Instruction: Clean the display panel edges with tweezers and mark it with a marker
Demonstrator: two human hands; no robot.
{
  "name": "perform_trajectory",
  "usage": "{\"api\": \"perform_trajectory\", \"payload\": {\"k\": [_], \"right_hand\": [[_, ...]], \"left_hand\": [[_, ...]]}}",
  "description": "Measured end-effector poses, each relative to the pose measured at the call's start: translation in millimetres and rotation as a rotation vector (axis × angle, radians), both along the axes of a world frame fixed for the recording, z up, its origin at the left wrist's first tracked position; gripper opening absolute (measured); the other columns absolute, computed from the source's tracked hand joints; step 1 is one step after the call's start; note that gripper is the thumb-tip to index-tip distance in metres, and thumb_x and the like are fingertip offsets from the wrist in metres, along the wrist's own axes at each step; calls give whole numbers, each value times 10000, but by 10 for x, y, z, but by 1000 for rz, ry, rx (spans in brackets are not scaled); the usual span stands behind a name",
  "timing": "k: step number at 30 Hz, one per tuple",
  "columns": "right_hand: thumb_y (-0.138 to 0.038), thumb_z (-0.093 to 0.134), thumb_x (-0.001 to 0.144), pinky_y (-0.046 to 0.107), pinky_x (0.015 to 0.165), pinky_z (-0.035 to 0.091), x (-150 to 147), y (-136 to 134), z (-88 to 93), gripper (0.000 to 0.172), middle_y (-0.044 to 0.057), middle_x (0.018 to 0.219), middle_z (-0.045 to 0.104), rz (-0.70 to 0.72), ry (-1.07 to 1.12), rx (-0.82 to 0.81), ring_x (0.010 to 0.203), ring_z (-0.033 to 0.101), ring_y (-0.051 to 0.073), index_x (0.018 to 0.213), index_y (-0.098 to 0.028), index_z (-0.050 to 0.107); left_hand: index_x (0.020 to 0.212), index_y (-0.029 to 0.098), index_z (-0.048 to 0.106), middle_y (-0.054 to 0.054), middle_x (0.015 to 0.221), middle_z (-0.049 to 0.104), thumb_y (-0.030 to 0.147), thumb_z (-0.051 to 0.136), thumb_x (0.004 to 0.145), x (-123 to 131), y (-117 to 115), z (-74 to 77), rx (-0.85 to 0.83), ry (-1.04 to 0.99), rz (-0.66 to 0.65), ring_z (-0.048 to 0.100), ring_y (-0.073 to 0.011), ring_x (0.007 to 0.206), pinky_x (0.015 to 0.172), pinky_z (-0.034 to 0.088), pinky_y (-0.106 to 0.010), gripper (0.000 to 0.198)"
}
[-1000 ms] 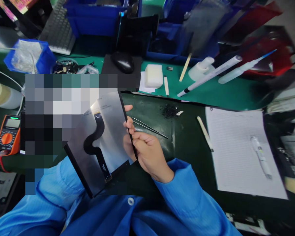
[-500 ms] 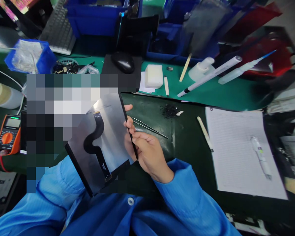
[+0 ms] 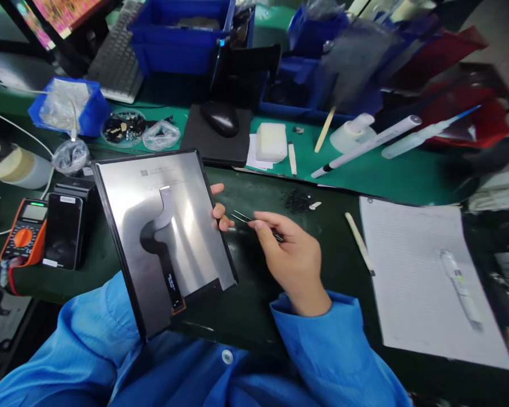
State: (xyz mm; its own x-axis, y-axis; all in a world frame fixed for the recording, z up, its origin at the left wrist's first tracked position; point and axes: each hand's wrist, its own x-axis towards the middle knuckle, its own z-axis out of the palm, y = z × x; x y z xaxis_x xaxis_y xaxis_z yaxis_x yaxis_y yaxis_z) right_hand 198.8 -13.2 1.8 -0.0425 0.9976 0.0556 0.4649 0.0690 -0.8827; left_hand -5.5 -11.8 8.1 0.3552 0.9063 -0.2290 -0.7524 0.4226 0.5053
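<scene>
A tablet-sized display panel (image 3: 123,220) with a silvery back and black edges is tilted in front of me. A black S-shaped flex cable (image 3: 164,257) lies across its back. My left hand (image 3: 221,216) supports the panel from behind; only its fingertips show, curled round the right edge, and the palm is hidden. To the right of that edge, my right hand (image 3: 294,260) grips a pair of tweezers (image 3: 242,217). The tweezers' thin tips point left toward my left fingertips, a little apart from the panel.
A lined paper sheet (image 3: 411,271) with a pen (image 3: 462,291) lies to the right, beside a pale stick (image 3: 358,240). Dark crumbs (image 3: 297,200) sit beyond my right hand. A multimeter (image 3: 24,232) and a phone (image 3: 62,232) are at left. Blue bins (image 3: 176,48) stand behind.
My right hand has left the panel's edge, moved right and picked up the tweezers from the mat. The panel now shows more of its silvery back.
</scene>
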Motion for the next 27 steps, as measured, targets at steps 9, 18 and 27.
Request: {"api": "perform_trajectory", "payload": {"k": [9,18,27], "right_hand": [[-383,570,897,429,744,498,131,156,-212,213,80,834,697,154,-455,116,807,644,269,839,-222,697],[-221,572,944,314,717,541,63,14,93,118,23,916,749,405,-120,287,817,702,183,1011,-255,663],[-159,620,928,319,678,553,40,16,114,183,34,910,759,503,-157,443,769,691,170,1071,-242,698]], "left_hand": [[1286,152,559,-63,777,589,545,582,780,-37,68,-78,-124,-141,-12,581,-235,789,792,494,-393,641],[1321,184,521,-66,806,607,580,573,800,-118,83,-203,-99,-120,-29,591,-225,767,719,521,-378,656],[1361,154,493,-71,811,623,580,544,827,-114,77,-198,-92,-169,-29,588,-224,783,735,513,-368,686]]}}
